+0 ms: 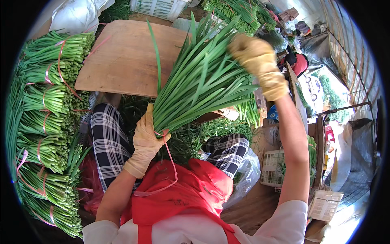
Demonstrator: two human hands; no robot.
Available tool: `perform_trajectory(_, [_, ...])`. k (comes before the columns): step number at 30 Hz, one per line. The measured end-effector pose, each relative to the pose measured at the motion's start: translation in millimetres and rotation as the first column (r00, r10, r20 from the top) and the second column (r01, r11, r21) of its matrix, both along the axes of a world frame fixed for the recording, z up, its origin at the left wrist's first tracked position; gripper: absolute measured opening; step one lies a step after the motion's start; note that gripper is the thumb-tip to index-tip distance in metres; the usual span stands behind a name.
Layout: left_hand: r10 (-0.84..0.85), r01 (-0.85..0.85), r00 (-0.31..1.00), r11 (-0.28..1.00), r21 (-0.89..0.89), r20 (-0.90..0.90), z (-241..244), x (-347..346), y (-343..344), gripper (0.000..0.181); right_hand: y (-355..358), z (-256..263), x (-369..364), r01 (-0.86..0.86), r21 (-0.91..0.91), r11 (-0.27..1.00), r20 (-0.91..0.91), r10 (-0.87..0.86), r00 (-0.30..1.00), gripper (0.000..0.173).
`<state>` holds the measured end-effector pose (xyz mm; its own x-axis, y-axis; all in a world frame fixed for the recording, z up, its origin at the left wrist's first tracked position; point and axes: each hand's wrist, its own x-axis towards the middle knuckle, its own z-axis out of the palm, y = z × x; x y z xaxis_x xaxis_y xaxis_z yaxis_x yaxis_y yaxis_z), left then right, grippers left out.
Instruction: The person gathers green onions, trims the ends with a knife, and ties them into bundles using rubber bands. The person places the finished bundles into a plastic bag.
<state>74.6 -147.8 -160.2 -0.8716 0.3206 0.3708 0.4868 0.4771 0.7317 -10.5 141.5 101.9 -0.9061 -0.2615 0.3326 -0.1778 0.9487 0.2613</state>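
My left hand, in a pale yellow rubber glove, grips a loose bundle of garlic chives near its gathered lower end. A pink plastic tie goes round that end, and its long tail hangs over my red apron. The green leaves fan out up and to the right. My gloved right hand is raised beside the leaf tips, blurred, with its fingers curled. Whether it holds any leaves cannot be made out. Beyond the bundle lies a worn wooden board.
Tied chive bundles are stacked at my left. Loose leaves litter the ground between my knees. At right stand plastic crates and a clear plastic bag. Another person is farther off. More bundles lie at the back.
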Motion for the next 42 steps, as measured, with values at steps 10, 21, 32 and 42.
perform_trajectory(10, [0.056,-0.056,0.998,0.997,-0.044,0.003,-6,0,-5,0.119,-74,-2,55,0.219,-0.775,0.592,0.536,0.433,0.725,0.028])
perform_trajectory(21, [0.066,-0.065,0.998,0.997,-0.030,0.013,-8,0,-2,0.118,-93,40,52,0.299,-0.879,0.371,0.383,0.178,0.906,0.056])
perform_trajectory(32, [0.065,-0.064,0.998,0.997,-0.030,0.011,-8,0,1,0.121,-57,28,49,0.241,-0.956,0.166,0.279,0.270,0.922,0.043])
perform_trajectory(42, [0.062,-0.060,0.995,0.998,-0.029,0.078,-11,-1,-2,0.118,-103,-19,48,0.336,-0.915,0.224,0.399,0.371,0.838,0.036])
